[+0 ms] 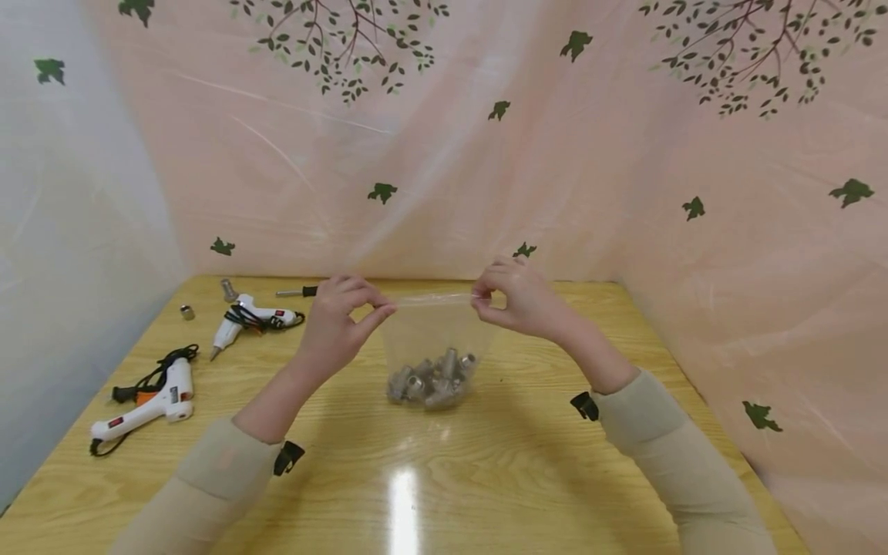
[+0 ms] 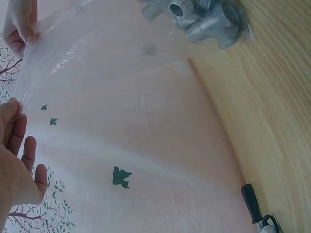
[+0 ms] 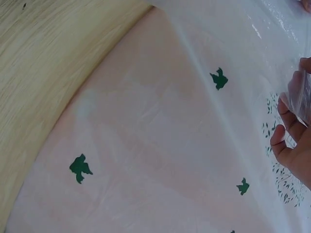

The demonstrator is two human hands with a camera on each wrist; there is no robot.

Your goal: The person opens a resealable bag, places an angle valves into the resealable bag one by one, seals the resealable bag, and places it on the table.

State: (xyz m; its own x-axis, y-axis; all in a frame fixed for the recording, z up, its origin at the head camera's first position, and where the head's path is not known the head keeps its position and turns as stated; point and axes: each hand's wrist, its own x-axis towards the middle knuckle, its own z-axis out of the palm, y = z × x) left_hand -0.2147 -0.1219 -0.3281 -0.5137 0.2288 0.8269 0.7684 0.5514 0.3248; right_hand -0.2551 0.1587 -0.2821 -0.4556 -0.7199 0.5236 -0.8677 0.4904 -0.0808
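Note:
A clear plastic bag stands on the wooden table, with several grey metal fittings piled in its bottom. My left hand pinches the bag's top left corner between thumb and fingertips. My right hand pinches the top right corner, so the top edge is stretched taut between them. In the left wrist view the bag hangs from my left hand, and the fittings show at the top. In the right wrist view my right hand grips the clear film.
Two white glue guns lie at the left of the table, one near and one farther back. A screwdriver and two small metal pieces lie by the back wall. Pink leaf-print sheeting encloses the table.

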